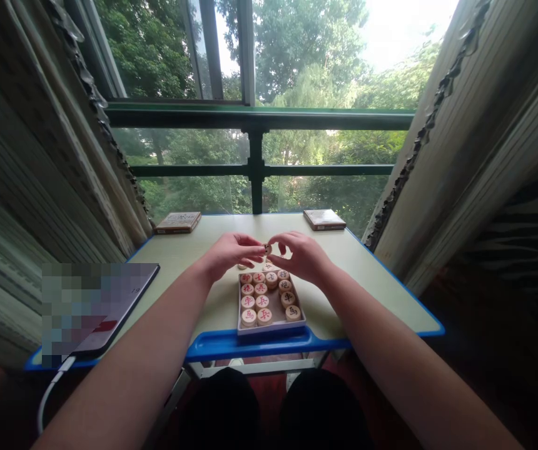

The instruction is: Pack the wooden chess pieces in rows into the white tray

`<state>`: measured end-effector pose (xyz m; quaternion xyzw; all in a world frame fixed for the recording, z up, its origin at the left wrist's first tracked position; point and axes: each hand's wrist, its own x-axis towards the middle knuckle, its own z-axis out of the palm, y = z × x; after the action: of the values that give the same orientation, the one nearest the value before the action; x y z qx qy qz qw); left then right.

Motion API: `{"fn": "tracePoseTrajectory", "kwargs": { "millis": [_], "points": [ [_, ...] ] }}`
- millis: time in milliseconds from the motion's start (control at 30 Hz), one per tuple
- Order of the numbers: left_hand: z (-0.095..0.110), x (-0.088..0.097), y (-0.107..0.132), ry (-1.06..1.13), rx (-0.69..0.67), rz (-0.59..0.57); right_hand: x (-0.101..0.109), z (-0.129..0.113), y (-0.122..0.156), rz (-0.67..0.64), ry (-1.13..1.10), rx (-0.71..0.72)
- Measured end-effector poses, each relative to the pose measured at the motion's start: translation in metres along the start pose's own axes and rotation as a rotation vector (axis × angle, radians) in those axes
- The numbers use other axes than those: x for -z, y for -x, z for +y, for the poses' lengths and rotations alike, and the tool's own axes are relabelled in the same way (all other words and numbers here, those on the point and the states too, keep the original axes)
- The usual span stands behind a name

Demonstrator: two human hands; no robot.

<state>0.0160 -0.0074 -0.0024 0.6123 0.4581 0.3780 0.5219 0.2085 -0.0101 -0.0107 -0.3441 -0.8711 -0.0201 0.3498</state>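
Above the far edge of a shallow box, a small round wooden Chinese chess piece (267,249) is pinched between my two hands. My left hand (231,255) touches it from the left with its fingertips, the other fingers stretched out. From the right, my right hand (301,255) grips it between thumb and forefinger. Below is the open box (276,327), with red-marked pieces (262,301) in its left columns and black-marked pieces (288,299) in its right one. Beyond the box, another piece (269,266) is partly hidden by my hands.
The pale table (376,294) has a blue rim. A tablet (119,312) with a white cable (53,387) lies at the left. Flat boxes stand in the back left (177,222) and back right (324,219) corners. Behind are a green window railing (259,119) and curtains.
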Motion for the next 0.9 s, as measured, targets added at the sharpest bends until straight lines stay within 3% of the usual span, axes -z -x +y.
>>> {"fn": "tracePoseTrajectory", "kwargs": {
  "millis": [133,300,433,567,900],
  "points": [
    [-0.001,0.002,-0.002,-0.042,0.020,-0.049,0.010,-0.006,0.000,-0.046,-0.012,-0.082],
    [-0.010,0.010,-0.010,-0.103,-0.029,0.212,0.030,-0.013,-0.001,-0.432,-0.126,-0.207],
    [-0.015,0.012,-0.014,-0.142,-0.003,0.199,0.036,-0.020,-0.001,-0.622,-0.128,-0.222],
    [-0.014,0.009,-0.014,-0.158,0.010,0.138,0.034,-0.025,0.000,-0.678,-0.084,-0.203],
    [-0.015,0.008,-0.022,-0.162,-0.015,0.153,0.028,-0.026,-0.001,-0.725,-0.039,-0.198]
  ]
}}
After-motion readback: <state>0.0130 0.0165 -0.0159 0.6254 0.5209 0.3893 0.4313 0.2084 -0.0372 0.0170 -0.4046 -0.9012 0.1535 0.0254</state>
